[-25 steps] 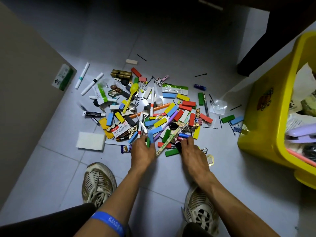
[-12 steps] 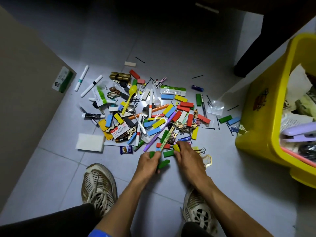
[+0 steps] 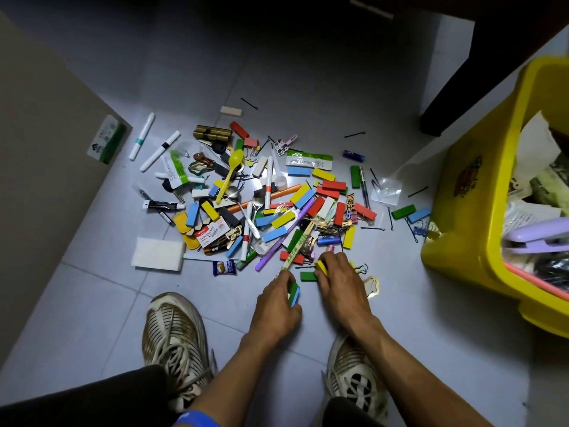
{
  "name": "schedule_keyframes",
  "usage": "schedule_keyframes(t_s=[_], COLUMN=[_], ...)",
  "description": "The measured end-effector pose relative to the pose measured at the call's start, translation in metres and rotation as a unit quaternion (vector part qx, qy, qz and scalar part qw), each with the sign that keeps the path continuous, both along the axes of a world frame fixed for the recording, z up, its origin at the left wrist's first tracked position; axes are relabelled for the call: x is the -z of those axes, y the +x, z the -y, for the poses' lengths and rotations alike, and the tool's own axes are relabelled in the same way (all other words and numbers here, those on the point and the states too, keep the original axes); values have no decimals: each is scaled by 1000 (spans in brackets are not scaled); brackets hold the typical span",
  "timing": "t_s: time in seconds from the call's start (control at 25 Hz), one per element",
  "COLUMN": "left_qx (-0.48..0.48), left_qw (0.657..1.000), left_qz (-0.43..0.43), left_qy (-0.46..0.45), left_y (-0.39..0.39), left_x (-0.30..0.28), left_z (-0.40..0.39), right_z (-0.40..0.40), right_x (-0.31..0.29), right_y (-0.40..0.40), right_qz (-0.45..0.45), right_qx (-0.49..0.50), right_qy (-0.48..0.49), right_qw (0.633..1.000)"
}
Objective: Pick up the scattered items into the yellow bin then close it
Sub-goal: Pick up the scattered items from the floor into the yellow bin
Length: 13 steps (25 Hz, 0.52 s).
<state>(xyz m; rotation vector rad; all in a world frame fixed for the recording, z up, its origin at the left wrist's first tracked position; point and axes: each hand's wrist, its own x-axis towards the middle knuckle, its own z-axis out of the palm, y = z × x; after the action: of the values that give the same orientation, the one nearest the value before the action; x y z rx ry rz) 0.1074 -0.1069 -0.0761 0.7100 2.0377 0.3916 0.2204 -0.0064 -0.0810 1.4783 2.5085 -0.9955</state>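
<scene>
Left hand (image 3: 277, 300) is curling its fingers round a small stack of flat rectangular blocks, green and blue edges (image 3: 293, 294) showing. Right hand (image 3: 337, 277) is pinching a yellow flat block (image 3: 321, 267) at the near edge of the scattered pile of small items (image 3: 277, 204) on the grey tiled floor (image 3: 92, 303). A green flat block (image 3: 308, 276) is lying just left of the right fingertips, long axis running left-right; the right hand is nearer, so it probably goes next. The open yellow plastic bin (image 3: 462, 211) is sitting well off to the right, already part filled. Writing: a red card in the pile is carrying print too small to read; a strip by the red blocks is showing characters, unclear.
</scene>
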Motion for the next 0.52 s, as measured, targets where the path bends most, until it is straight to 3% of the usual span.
schedule_keyframes(t_s=[0.08, 0.16, 0.28, 0.44, 0.52], left_qx=[41, 46, 11, -58, -31], left_qw=[998, 996, 996, 986, 980], left_qz=[-53, -78, -77, -116, -141], left_qy=[2, 13, 37, 103, 134], left_y=[-1, -3, -7, -21, -30], left_x=[2, 2, -3, -11, -10], left_z=[-1, 0, -1, -16, -29], right_z=[0, 4, 14, 19, 17], right_x=[-3, -2, 7, 12, 12], right_y=[6, 11, 8, -9, -12], right_qz=[-73, -80, 33, 106, 113], right_qx=[30, -34, -145, -141, -136], right_qy=[0, 21, 39, 90, 94], right_qw=[997, 996, 988, 980, 980])
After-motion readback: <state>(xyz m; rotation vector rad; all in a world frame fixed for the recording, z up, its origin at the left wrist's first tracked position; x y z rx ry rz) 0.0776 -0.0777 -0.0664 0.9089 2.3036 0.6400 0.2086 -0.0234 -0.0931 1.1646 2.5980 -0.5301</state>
